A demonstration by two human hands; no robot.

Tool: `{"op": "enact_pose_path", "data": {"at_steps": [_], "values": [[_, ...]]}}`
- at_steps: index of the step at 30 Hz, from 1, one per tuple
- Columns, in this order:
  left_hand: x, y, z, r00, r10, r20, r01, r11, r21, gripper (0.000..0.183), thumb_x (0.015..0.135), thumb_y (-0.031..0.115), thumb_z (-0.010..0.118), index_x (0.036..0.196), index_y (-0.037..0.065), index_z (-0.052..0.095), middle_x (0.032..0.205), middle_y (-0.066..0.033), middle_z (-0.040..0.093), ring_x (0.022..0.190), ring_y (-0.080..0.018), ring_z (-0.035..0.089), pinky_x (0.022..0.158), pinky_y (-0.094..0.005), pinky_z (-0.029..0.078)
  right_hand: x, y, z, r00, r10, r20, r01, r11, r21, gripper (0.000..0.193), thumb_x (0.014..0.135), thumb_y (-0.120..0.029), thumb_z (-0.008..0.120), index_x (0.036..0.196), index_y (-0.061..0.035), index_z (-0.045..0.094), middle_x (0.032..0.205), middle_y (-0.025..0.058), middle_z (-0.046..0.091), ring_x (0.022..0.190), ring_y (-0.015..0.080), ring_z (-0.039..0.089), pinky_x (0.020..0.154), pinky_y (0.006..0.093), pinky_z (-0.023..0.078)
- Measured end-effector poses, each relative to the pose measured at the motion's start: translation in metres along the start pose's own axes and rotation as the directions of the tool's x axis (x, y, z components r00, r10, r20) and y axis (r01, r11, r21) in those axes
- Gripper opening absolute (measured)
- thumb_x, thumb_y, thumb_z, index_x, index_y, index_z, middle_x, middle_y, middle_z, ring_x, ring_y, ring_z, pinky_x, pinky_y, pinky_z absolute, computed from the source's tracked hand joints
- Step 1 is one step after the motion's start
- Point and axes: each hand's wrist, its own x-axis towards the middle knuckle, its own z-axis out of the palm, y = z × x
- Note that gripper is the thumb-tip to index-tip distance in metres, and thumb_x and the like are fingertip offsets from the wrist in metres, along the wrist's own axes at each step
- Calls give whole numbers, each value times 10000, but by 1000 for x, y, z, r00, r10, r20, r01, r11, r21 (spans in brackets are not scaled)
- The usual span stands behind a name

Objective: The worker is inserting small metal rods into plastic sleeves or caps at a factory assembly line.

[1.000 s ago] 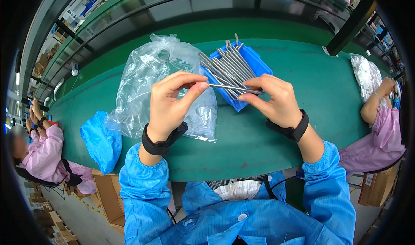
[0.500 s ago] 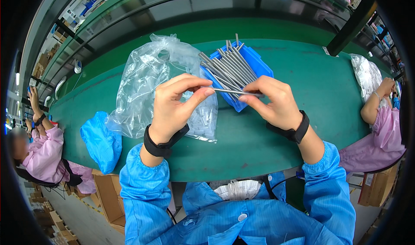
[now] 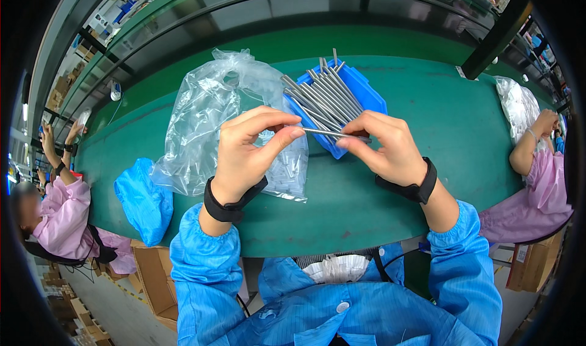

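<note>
Between my two hands, a thin metal rod [image 3: 322, 132] with fine ridges, perhaps a long coil spring, runs nearly level. My left hand [image 3: 247, 147] pinches its left end between thumb and forefinger. The right end is pinched the same way by my right hand [image 3: 386, 145], with a short tip showing past the thumb. Just behind and below the rod stands a blue plastic bin [image 3: 364, 89] holding several similar metal rods [image 3: 326, 95], some sticking out over its far and left edges. A clear plastic bag [image 3: 204, 101] with small translucent pieces in it lies behind my left hand.
The green tabletop [image 3: 366, 205] carries a crumpled blue bag [image 3: 145, 199] on the left and a white plastic bag [image 3: 517, 105] at far right. Co-workers in pink sit at both sides. A dark post [image 3: 497, 37] rises at back right. Cardboard boxes [image 3: 152, 279] stand below the table.
My hands still hold the rod, which has tilted only slightly, its right end a little lower. At far left, a co-worker's second hand has come up into view.
</note>
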Motion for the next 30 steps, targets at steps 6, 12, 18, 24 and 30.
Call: {"op": "enact_pose_path", "data": {"at_steps": [6,12,18,24,30], "values": [[-4,-1,8,987,-123,-99,78,925,-371,264,787,-55,712,1042,-48,642,1058,-147,651,881,-165,643,792,-273,525,-2,2,1,996,-12,-87,11,1000,-12,151,775,-85,746,824,6,636,710,82,607,601,185,593,529,294,464],[-4,0,17,959,-238,-154,131,854,-503,309,830,-66,658,1131,-65,590,1099,-171,635,942,-177,637,838,-297,531,-5,-1,9,988,-27,-149,20,999,-47,139,773,-71,747,805,1,634,698,80,602,583,182,589,517,295,464],[-7,1,23,927,-320,-198,183,842,-507,259,825,-66,675,1078,-70,621,992,-133,658,922,-167,645,824,-263,525,-5,-3,13,983,-52,-176,37,995,-89,134,763,-60,746,781,-8,624,708,81,610,590,209,600,517,304,471],[-10,-2,30,920,-296,-257,139,860,-491,239,851,-48,650,1087,-57,614,979,-140,659,895,-184,656,827,-323,555,-9,-6,22,985,-77,-153,58,991,-124,128,770,-56,734,782,-15,613,716,80,615,590,225,609,513,315,481],[-12,-7,33,924,-287,-253,112,835,-539,248,850,-45,654,1094,-53,611,963,-131,655,906,-184,650,827,-328,555,-10,-7,25,984,-60,-168,39,992,-123,123,780,-56,728,780,-9,614,712,86,613,585,226,606,507,317,476]]}}
